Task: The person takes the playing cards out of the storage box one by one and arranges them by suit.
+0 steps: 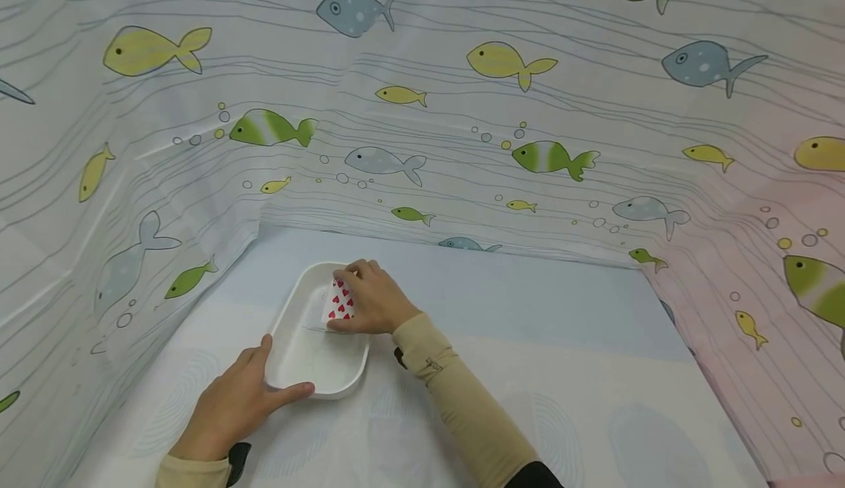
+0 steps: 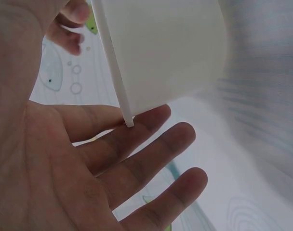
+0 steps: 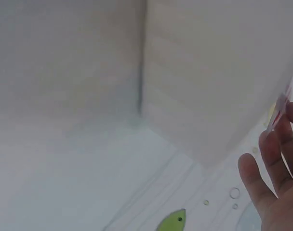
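Note:
A shallow white tray (image 1: pixel 310 365) with rounded corners rests on the pale table covering in the head view. My left hand (image 1: pixel 234 400) spans its near left corner, thumb along the near rim, index finger at the left side. In the left wrist view, those fingers (image 2: pixel 141 168) look straight and spread, some touching the rim. Over the tray's far right part, my right hand (image 1: pixel 376 297) pinches a white card (image 1: pixel 340 304) printed with red hearts. From the right wrist, only the card's thin edge (image 3: pixel 280 111) shows at the fingertips. A thin dark line near my thumb is too small to identify.
A white curtain (image 1: pixel 436 172) printed with fish stands behind and at both sides of the table. The pale table covering (image 1: pixel 502 304) with faint blue shapes extends right of the tray.

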`<state>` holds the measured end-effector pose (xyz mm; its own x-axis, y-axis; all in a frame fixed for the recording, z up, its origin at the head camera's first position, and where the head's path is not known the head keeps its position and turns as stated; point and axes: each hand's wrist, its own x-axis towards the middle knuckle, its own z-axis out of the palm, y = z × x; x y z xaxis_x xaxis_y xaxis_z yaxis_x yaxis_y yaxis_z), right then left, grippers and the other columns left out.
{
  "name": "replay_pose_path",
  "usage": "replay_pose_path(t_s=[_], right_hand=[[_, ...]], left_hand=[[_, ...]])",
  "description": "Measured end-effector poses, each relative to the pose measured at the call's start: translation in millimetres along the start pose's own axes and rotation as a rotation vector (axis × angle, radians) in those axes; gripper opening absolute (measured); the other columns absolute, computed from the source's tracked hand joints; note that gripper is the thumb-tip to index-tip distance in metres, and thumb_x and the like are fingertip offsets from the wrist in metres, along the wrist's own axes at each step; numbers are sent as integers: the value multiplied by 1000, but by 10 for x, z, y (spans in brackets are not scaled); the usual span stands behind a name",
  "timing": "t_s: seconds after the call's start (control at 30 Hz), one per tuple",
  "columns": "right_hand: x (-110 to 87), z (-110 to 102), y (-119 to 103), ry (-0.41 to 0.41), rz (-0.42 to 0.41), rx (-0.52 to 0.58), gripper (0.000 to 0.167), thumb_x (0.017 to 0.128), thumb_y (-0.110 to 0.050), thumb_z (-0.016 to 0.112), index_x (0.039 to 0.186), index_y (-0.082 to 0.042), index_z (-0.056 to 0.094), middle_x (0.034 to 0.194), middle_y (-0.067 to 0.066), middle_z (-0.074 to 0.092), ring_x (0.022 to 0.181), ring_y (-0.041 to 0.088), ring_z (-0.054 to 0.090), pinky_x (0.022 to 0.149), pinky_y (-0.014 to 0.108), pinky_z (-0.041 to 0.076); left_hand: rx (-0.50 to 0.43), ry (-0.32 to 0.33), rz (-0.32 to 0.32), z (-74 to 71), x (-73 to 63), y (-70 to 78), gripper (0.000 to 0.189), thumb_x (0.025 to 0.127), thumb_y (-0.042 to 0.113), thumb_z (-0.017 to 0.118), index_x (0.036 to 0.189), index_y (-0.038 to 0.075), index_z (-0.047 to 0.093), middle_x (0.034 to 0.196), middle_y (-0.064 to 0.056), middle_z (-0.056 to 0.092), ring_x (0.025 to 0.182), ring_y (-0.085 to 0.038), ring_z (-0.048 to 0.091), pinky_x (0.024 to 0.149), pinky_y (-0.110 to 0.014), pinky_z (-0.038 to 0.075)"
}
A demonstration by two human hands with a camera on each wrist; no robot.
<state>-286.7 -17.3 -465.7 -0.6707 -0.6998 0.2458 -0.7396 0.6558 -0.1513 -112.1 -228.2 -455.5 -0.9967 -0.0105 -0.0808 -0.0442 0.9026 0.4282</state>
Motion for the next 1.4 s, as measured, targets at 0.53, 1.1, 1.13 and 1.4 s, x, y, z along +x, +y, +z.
replay_pose_path(t_s=[0.53, 1.1, 1.13, 1.4], right_hand=[[-338, -478, 108, 84, 41, 49, 84, 78, -59, 78, 147, -17, 53, 138, 1, 49, 117, 14, 43, 94, 26, 46], [-716, -386, 427, 57, 91, 111, 87, 78, -58, 80, 149, -15, 51, 138, 2, 48, 122, 18, 44, 96, 33, 49], [-735, -370, 457, 49, 101, 109, 87, 78, -58, 79, 149, -15, 51, 138, 2, 48, 122, 18, 44, 97, 33, 49], [-872, -303, 656, -5, 186, 124, 88, 77, -59, 80, 149, -16, 52, 137, 1, 47, 118, 16, 45, 93, 31, 49]], left_hand=[[-20, -41, -37, -9, 19, 8, 133, 74, 82, 67, 153, -15, 23, 139, -39, 44, 106, -44, 60, 81, -61, 50], [-19, -28, -29, -9, -1, 15, 132, 74, 81, 67, 152, -16, 23, 139, -39, 44, 108, -46, 59, 82, -61, 49], [-16, -27, -27, -10, 0, 15, 132, 74, 81, 67, 152, -16, 23, 139, -39, 44, 108, -46, 59, 82, -61, 49], [-3, -10, -4, -22, 5, 14, 130, 75, 80, 67, 151, -17, 25, 137, -40, 45, 107, -49, 60, 81, -63, 49]])
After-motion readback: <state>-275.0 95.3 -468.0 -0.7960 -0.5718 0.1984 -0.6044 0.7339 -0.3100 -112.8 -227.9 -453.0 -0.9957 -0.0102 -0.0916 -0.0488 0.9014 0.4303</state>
